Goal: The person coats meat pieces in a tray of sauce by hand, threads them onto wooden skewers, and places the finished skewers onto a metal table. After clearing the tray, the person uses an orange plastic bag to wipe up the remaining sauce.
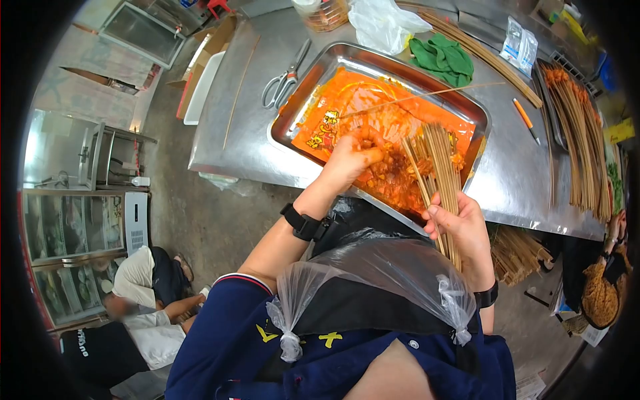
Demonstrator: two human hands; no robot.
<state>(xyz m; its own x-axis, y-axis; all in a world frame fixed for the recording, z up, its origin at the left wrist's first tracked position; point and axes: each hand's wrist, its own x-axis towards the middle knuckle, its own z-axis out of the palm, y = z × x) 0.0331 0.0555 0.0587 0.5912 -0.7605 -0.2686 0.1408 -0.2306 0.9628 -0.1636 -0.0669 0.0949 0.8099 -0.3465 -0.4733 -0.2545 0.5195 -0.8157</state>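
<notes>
A steel tray [283, 128] on the metal table holds pieces of food [393, 175] in red-orange sauce, with an orange printed packet [327, 127] lying flat in it. My left hand [353, 159] reaches over the tray's near side, its sauce-coated fingers closed on a saucy piece of food whose kind I cannot make out. Fingers of my right hand [457, 220] wrap a bundle of bamboo skewers [437, 157]; their upper ends lean over the tray's right part. One thin skewer [427, 96] lies across the tray.
Scissors [285, 81] lie left of the tray, a green cloth [441, 60] and white plastic bag [383, 25] behind it. To the right are an orange pen [527, 121] and loaded skewers [580, 140]. Another person [153, 313] is low at left; another person's hand [617, 227] shows at right.
</notes>
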